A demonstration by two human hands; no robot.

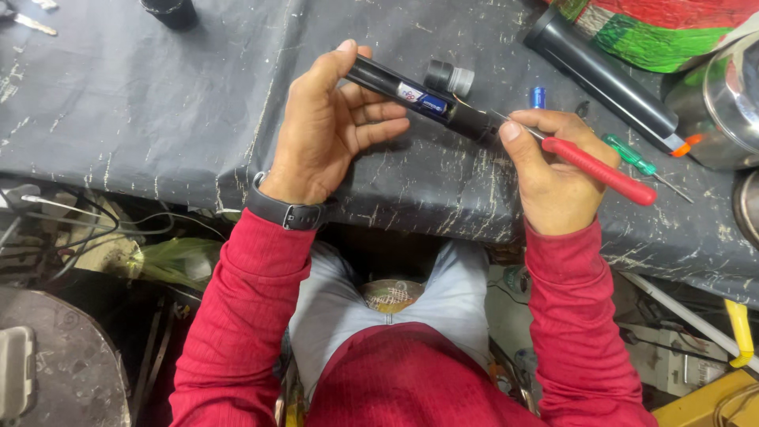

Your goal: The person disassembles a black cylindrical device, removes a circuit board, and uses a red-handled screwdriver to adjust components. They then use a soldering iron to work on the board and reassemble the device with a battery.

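My left hand (328,126) grips a slim black torch body (419,99), held level over the table, with a battery showing in its open side. My right hand (553,170) holds a red-handled screwdriver (601,170); its metal tip touches the right end of the torch body. A small black and silver cap (449,77) lies on the table just behind the torch. A small blue cylinder (538,97) stands near my right fingers. I wear red sleeves and a black wristband (288,212).
The table has a worn dark grey cover (158,103). A long black tube (601,75) and a green-handled screwdriver (636,162) lie at the right, beside steel pots (723,103). A black cap (170,12) sits at the top left. Cables and clutter lie below the table.
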